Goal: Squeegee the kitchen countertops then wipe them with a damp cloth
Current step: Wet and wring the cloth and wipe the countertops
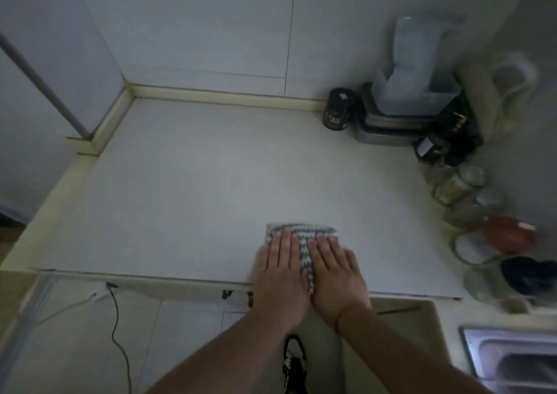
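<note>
matt, smooth pale countertop (193,188); woven patterned cloth (304,236); brushed metal sink (512,360); glass jars (452,188).

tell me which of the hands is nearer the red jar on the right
Right. The right hand presses the cloth on the side toward the red jar; the left hand lies beyond it.

The hands (307,270) cover most of the cloth (301,231); right of them, blurred jars (470,200) and a sink (512,360) cut off.

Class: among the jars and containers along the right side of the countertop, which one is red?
The red jar, in the row beside the wall near the counter's front edge. Its neighbours are clear, pale or dark; farther back stands a black canister.
</note>
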A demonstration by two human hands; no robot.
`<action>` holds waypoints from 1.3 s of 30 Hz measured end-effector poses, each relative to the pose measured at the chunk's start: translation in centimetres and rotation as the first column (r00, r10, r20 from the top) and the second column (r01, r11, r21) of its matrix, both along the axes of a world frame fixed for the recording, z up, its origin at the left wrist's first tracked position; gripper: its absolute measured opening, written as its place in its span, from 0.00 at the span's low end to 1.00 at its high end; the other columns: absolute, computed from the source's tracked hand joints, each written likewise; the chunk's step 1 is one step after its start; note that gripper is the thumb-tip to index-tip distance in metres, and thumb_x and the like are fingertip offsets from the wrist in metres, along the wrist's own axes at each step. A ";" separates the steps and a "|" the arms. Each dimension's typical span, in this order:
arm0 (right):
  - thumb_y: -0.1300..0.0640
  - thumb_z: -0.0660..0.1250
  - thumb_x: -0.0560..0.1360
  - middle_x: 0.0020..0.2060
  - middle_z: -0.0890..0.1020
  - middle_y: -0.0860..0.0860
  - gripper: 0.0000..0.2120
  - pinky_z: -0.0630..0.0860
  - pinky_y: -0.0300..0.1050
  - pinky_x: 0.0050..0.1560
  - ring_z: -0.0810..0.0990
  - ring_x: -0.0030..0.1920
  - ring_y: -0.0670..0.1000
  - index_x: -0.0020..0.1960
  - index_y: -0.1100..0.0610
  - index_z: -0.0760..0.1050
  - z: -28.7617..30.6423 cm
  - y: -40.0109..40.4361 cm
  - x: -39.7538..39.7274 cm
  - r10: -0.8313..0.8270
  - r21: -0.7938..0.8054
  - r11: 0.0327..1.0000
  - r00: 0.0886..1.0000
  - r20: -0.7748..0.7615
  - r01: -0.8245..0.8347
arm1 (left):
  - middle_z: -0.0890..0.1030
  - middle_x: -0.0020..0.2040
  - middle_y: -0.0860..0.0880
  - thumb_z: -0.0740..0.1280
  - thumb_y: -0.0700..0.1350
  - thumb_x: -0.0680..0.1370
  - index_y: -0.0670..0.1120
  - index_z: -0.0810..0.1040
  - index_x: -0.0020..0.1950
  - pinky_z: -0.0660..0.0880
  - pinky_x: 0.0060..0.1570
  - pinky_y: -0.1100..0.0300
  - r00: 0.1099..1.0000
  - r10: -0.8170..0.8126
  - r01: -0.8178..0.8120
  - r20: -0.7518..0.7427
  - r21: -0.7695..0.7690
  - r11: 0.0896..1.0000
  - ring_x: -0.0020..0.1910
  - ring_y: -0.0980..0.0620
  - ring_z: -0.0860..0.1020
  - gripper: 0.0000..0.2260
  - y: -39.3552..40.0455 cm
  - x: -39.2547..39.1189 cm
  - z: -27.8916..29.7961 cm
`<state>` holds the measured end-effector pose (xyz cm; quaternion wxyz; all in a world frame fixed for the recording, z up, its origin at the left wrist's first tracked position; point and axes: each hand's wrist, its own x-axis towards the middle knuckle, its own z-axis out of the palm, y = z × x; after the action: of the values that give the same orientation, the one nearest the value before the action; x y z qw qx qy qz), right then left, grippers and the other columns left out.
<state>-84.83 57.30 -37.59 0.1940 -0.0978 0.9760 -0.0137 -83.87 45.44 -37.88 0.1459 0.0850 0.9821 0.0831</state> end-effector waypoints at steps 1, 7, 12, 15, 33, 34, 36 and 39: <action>0.42 0.24 0.65 0.73 0.31 0.46 0.37 0.34 0.50 0.75 0.33 0.77 0.52 0.73 0.53 0.27 0.0 0.0 0.0 0.001 -0.006 1.000 1.000 -0.006 -0.001 | 0.26 0.73 0.44 0.23 0.53 0.67 0.42 0.28 0.74 0.32 0.73 0.48 1.000 0.003 -0.003 0.002 -0.004 1.000 0.73 0.44 0.27 0.36 0.1 0.1 -0.1; 0.41 0.53 0.74 0.71 0.71 0.52 0.31 0.57 0.52 0.67 0.72 0.70 0.54 0.71 0.56 0.70 -0.2 4.3 -1.6 0.024 0.050 0.998 1.000 0.008 -0.024 | 0.47 0.78 0.40 0.41 0.54 0.77 0.39 0.52 0.78 0.42 0.75 0.48 0.999 0.045 -0.046 0.012 0.075 0.996 0.77 0.41 0.46 0.33 3.7 -1.5 -0.4; 0.37 0.28 0.68 0.76 0.36 0.46 0.39 0.36 0.50 0.75 0.37 0.78 0.50 0.76 0.51 0.32 -0.3 9.6 -7.6 -0.038 0.064 0.997 0.999 -0.020 0.039 | 0.25 0.73 0.45 0.35 0.57 0.78 0.42 0.28 0.75 0.28 0.69 0.50 0.997 -0.073 0.073 -0.012 0.017 0.997 0.71 0.47 0.25 0.32 8.7 -8.4 -0.5; 0.38 0.34 0.77 0.77 0.35 0.47 0.33 0.39 0.52 0.77 0.35 0.77 0.50 0.78 0.49 0.33 -0.7 10.3 -13.9 -0.109 0.048 0.993 0.994 -0.026 0.111 | 0.29 0.76 0.46 0.43 0.54 0.83 0.43 0.31 0.76 0.32 0.73 0.51 0.998 -0.053 0.052 -0.031 -0.010 0.999 0.75 0.48 0.30 0.29 9.7 -15.1 -1.5; 0.48 0.49 0.82 0.79 0.44 0.54 0.31 0.50 0.50 0.77 0.48 0.78 0.56 0.79 0.59 0.41 0.1 18.0 -26.1 -0.179 0.178 0.969 0.983 0.048 0.168 | 0.33 0.77 0.43 0.44 0.54 0.82 0.42 0.34 0.77 0.36 0.74 0.48 0.998 -0.063 0.063 -0.003 -0.034 0.997 0.76 0.45 0.34 0.30 19.3 -25.8 -1.2; 0.49 0.49 0.83 0.79 0.45 0.56 0.31 0.50 0.50 0.77 0.48 0.78 0.56 0.79 0.61 0.42 0.0 18.3 -26.5 -0.182 0.203 0.964 0.982 0.045 0.170 | 0.33 0.77 0.43 0.44 0.54 0.82 0.42 0.34 0.77 0.36 0.74 0.48 0.998 -0.067 0.067 -0.003 -0.030 0.997 0.76 0.44 0.34 0.30 19.8 -25.7 -1.2; 0.51 0.48 0.82 0.78 0.47 0.59 0.30 0.51 0.51 0.77 0.49 0.78 0.58 0.78 0.63 0.42 -0.2 18.4 -26.4 -0.188 0.226 0.958 0.982 0.020 0.179 | 0.33 0.77 0.43 0.44 0.54 0.82 0.42 0.33 0.77 0.35 0.74 0.48 0.998 -0.065 0.065 -0.009 -0.025 0.998 0.76 0.44 0.34 0.30 20.1 -25.4 -1.2; 0.55 0.44 0.82 0.78 0.49 0.62 0.28 0.53 0.52 0.76 0.51 0.78 0.60 0.77 0.66 0.43 -0.7 18.6 -24.1 -0.188 0.278 0.942 0.982 -0.027 0.188 | 0.33 0.77 0.42 0.44 0.54 0.82 0.41 0.33 0.77 0.36 0.74 0.47 0.993 -0.117 0.116 -0.020 -0.033 0.993 0.76 0.44 0.33 0.31 20.3 -24.0 -1.2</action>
<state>-108.96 75.85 -38.28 0.2038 0.0239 0.9730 0.1056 -107.91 65.72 -39.12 0.1411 0.1406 0.9783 0.0578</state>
